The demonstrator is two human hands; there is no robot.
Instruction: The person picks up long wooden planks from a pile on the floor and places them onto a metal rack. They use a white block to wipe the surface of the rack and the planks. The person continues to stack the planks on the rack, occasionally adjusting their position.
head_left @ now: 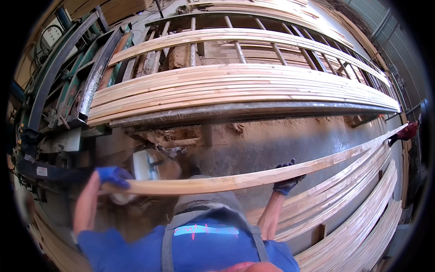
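Observation:
A long, pale wooden board [217, 182] stretches across in front of my body, rising toward the far right. My left hand [113, 176], in a blue glove, is closed round its left end. Farther along, my right hand [289, 181], in a dark glove with a blue cuff, holds the board from below, with fingertips showing over the far edge. Another person's hand in a dark red glove [409, 130] is at the board's right end; its exact grip is too small to tell.
Beyond the board, a metal roller frame [238, 52] carries a row of wooden strips [244, 84] and one separate strip [253, 36]. Green and grey machinery [68, 86] stands at left. Stacked boards [358, 217] lie at lower right. A white container [144, 165] is near my left hand.

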